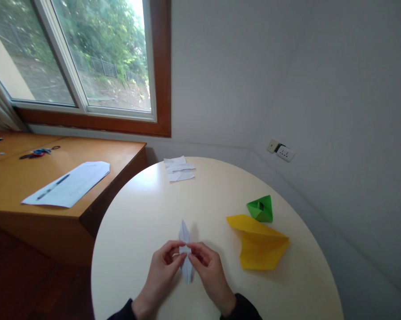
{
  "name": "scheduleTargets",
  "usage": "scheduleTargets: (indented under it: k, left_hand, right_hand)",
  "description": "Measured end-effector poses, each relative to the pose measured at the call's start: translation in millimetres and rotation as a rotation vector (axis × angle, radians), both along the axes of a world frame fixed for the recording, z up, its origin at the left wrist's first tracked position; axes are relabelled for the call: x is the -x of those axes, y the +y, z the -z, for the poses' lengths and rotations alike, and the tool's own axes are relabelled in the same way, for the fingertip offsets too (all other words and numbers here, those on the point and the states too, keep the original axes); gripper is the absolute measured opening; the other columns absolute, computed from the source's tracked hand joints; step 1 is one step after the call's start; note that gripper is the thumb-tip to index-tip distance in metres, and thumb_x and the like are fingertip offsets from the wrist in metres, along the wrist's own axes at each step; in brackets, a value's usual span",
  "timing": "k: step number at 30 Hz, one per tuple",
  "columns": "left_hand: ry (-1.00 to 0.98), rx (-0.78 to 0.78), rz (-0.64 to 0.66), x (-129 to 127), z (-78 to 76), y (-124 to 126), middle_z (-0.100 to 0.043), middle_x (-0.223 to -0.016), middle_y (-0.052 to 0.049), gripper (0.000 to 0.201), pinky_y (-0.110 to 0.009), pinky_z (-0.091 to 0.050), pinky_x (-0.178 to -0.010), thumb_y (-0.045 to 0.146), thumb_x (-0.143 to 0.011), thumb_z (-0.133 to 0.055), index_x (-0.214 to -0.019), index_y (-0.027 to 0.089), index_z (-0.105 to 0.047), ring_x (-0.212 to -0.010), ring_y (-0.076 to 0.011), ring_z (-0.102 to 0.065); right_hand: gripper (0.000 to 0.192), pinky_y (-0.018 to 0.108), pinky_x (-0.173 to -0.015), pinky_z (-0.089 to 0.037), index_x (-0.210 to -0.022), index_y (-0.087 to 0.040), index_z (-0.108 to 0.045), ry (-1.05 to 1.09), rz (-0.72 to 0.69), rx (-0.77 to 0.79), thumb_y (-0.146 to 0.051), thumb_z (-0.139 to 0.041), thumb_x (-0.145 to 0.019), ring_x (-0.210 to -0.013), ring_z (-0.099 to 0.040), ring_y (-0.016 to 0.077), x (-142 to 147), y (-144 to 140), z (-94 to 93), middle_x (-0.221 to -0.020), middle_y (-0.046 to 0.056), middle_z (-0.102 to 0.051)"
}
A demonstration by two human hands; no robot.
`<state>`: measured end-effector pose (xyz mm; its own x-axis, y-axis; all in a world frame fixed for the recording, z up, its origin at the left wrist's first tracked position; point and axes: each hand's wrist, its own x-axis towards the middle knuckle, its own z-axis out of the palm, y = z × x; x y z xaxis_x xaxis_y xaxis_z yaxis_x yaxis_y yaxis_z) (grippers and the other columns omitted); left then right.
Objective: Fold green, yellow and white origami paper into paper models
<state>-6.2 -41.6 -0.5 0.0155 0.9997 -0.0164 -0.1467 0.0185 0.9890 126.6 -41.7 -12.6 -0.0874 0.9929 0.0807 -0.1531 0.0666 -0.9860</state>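
Near a wood-framed window (117, 62) stands a round, pale table (127, 249). Toward its near edge, the left hand (164, 261) and right hand (208, 265) pinch a folded white paper (184, 231) between their fingers (178, 243). Over by the right edge lie yellow paper (262, 249) and a green folded piece (265, 212); white sheets (179, 168) sit at the far edge.

White folded paper (183, 232), slim, tapered ends, creased lengthwise, pinched between both hands (165, 264) (207, 266)
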Motion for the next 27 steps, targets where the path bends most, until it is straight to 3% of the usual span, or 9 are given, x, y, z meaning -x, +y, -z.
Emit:
scheduleTargets:
  k: [5,9,12,17,21,27]
  left_hand:
    - [-0.065,-0.01,0.031,-1.1,2.6,-0.5,-0.069,-0.087,-0.009,0.038,-0.03,-0.053,-0.07,0.035,-0.06,-0.076,-0.091,0.015,-0.068,-0.081,-0.023,-0.065]
    - [0.017,-0.069,0.018,-0.8,2.2,-1.3,-0.067,-0.079,-0.006,0.031,-0.026,-0.051,-0.064,0.032,-0.063,-0.074,-0.089,0.016,-0.07,-0.072,-0.0182,-0.062]
    - [0.076,-0.089,0.016,-0.5,1.6,-1.8,-0.065,-0.071,-0.004,0.027,-0.025,-0.049,-0.061,0.031,-0.065,-0.073,-0.087,0.017,-0.072,-0.066,-0.016,-0.059]
    - [0.125,-0.143,0.061,0.8,7.9,-0.4,-0.064,-0.077,-0.006,0.021,-0.028,-0.049,-0.068,0.033,-0.07,-0.068,-0.083,0.018,-0.073,-0.074,-0.0186,-0.061]
    - [0.182,-0.201,0.017,3.0,13.3,1.5,-0.059,-0.075,-0.006,0.018,-0.028,-0.047,-0.069,0.034,-0.068,-0.069,-0.077,0.019,-0.074,-0.075,-0.0185,-0.058]
    - [0.115,-0.105,0.05,3.9,3.5,1.0,-0.063,-0.072,-0.006,0.022,-0.027,-0.044,-0.067,0.037,-0.068,-0.069,-0.071,0.016,-0.071,-0.072,-0.0182,-0.057]
  right_hand:
    - [0.025,0.03,-0.073,-0.051,-0.096,-0.018,-0.068,-0.039,0.012,-0.059,-0.032,-0.064,-0.075,-0.08,-0.063,0.0187,-0.6,-2.4,1.0,-0.087,0.007,-0.066]
    - [0.025,0.028,-0.073,-0.051,-0.101,-0.021,-0.067,-0.155,0.033,-0.127,-0.027,-0.059,-0.079,-0.078,-0.059,0.0168,-1.2,-6.1,-0.5,-0.086,0.006,-0.063]
    - [0.023,0.027,-0.071,-0.05,-0.1,-0.021,-0.068,-0.205,0.066,-0.181,-0.023,-0.057,-0.08,-0.076,-0.059,0.0161,-1.1,-7.6,-0.8,-0.084,0.005,-0.062]
    - [0.019,0.025,-0.07,-0.05,-0.095,-0.022,-0.067,-0.242,0.152,-0.307,-0.017,-0.057,-0.08,-0.075,-0.059,0.0148,-0.5,-8.3,3.1,-0.082,0.003,-0.064]
    - [0.017,0.024,-0.068,-0.051,-0.091,-0.023,-0.067,-0.253,0.187,-0.378,-0.015,-0.058,-0.079,-0.075,-0.059,0.0144,0.4,-8.7,4.0,-0.08,0.002,-0.064]
    - [0.016,0.026,-0.069,-0.051,-0.09,-0.023,-0.065,-0.319,0.262,-0.371,-0.016,-0.061,-0.076,-0.076,-0.059,0.0152,-0.4,-8.4,1.7,-0.082,0.002,-0.063]
